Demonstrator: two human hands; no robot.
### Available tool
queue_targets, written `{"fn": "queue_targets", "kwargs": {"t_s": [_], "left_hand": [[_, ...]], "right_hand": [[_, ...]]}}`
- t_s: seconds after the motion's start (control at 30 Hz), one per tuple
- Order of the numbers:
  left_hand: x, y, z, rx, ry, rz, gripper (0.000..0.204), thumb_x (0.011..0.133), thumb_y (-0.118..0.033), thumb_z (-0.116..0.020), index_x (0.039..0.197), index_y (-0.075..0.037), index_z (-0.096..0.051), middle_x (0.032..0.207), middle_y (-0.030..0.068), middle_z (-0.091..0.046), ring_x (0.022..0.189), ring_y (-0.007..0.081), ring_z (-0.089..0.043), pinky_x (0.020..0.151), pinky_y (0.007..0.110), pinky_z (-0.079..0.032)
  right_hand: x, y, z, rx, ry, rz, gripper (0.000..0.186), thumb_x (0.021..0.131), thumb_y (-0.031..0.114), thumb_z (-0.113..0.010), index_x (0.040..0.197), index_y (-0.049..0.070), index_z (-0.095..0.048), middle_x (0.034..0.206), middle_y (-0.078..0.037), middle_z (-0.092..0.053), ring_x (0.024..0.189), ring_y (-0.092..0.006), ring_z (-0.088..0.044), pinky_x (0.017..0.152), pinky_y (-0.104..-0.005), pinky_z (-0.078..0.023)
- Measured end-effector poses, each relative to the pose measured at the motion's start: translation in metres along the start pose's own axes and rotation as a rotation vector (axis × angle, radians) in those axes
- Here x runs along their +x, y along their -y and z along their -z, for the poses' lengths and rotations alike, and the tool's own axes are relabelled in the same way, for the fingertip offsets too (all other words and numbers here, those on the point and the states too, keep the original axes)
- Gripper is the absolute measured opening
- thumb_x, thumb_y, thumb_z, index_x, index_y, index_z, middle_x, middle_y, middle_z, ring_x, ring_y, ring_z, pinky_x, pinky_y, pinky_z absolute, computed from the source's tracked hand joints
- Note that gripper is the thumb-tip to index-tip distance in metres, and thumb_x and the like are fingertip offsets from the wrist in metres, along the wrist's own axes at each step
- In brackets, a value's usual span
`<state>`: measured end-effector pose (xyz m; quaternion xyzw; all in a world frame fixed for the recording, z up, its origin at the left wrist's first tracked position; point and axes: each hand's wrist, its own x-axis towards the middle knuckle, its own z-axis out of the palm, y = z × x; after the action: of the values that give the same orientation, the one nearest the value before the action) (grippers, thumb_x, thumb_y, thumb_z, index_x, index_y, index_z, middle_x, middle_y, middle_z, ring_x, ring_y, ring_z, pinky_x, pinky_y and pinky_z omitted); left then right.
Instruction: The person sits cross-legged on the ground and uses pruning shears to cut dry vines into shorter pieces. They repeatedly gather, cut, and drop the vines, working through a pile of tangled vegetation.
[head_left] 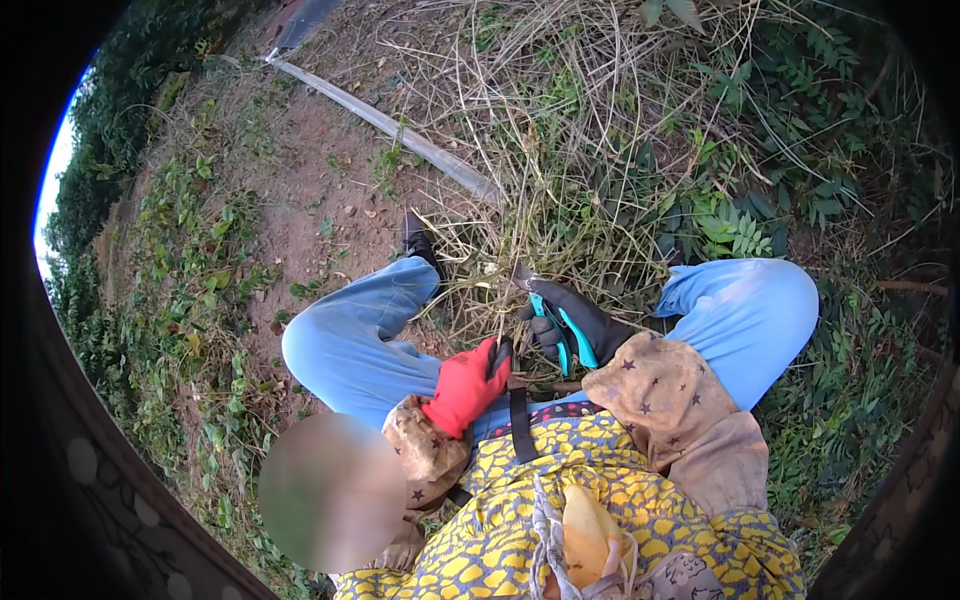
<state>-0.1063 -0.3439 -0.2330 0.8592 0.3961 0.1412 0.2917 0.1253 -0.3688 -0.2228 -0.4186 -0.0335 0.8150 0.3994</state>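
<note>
My right hand [572,318], in a black glove, is wrapped round the teal handles of a pair of pruning shears [575,335]. The metal blades point up and left at the near edge of a heap of cut stems [545,215]. My left hand [468,384], in a red glove with dark fingertips, is closed just left of the shears. A thin pale stem [500,325] rises from its fingers toward the heap. Whether the blades touch a stem is too small to tell.
My bent knees in blue trousers [350,335] flank the heap. A long grey pole or pipe [385,122] runs from the far left into the stems. Bare brown soil [315,170] lies left, with leafy creepers [190,290] beyond. Green shrubs [735,230] stand at the right.
</note>
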Motion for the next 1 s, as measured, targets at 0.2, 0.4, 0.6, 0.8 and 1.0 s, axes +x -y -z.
{"fn": "queue_targets", "kwargs": {"t_s": [0.2, 0.4, 0.6, 0.8, 1.0], "left_hand": [[0.01, 0.011, 0.0, -0.554, 0.138, 0.303, 0.021, 0.096, -0.021, -0.059, 0.111, -0.007, -0.064, 0.066, 0.0084, -0.063, 0.055, 0.0206, -0.061, 0.054, 0.036, -0.048], [0.003, 0.009, 0.008, -0.699, 0.241, 0.332, 0.022, 0.099, -0.019, -0.057, 0.117, -0.009, -0.065, 0.067, -0.0023, -0.057, 0.061, 0.0055, -0.049, 0.054, 0.026, -0.042], [-0.002, -0.011, 0.024, -0.631, 0.405, 0.39, 0.023, 0.098, -0.019, -0.059, 0.115, -0.005, -0.066, 0.068, -0.0022, -0.055, 0.063, 0.005, -0.046, 0.056, 0.026, -0.042], [0.001, 0.006, 0.013, -0.668, 0.293, 0.279, 0.028, 0.103, -0.022, -0.05, 0.121, -0.005, -0.064, 0.062, -0.0034, -0.053, 0.055, 0.0039, -0.047, 0.049, 0.023, -0.037], [0.027, 0.017, 0.024, -0.823, 0.065, 0.458, 0.034, 0.104, -0.026, -0.046, 0.123, -0.001, -0.06, 0.063, 0.0062, -0.062, 0.054, 0.0161, -0.06, 0.05, 0.027, -0.045]], "right_hand": [[0.023, -0.018, 0.024, 0.019, 0.027, 0.169, 0.056, 0.092, 0.057, -0.056, 0.106, 0.003, -0.056, 0.077, -0.005, -0.061, 0.063, -0.0174, -0.062, 0.061, -0.0333, -0.054], [0.04, -0.021, 0.029, -0.193, -0.132, 0.219, 0.06, 0.09, 0.059, -0.058, 0.109, 0.003, -0.057, 0.082, -0.009, -0.062, 0.071, -0.0191, -0.064, 0.065, -0.034, -0.055], [0.041, -0.019, 0.026, -0.265, -0.19, 0.287, 0.05, 0.092, 0.053, -0.059, 0.105, 0.005, -0.057, 0.078, -0.006, -0.06, 0.066, -0.0166, -0.062, 0.06, -0.0321, -0.052], [0.057, -0.023, 0.039, -0.298, -0.262, 0.389, 0.041, 0.091, 0.046, -0.062, 0.096, 0.006, -0.055, 0.068, -0.002, -0.054, 0.053, -0.0129, -0.054, 0.049, -0.0293, -0.047], [0.049, -0.022, 0.039, -0.263, -0.273, 0.292, 0.042, 0.091, 0.045, -0.061, 0.095, 0.004, -0.054, 0.069, -0.003, -0.055, 0.052, -0.0141, -0.055, 0.049, -0.0303, -0.047]]}}
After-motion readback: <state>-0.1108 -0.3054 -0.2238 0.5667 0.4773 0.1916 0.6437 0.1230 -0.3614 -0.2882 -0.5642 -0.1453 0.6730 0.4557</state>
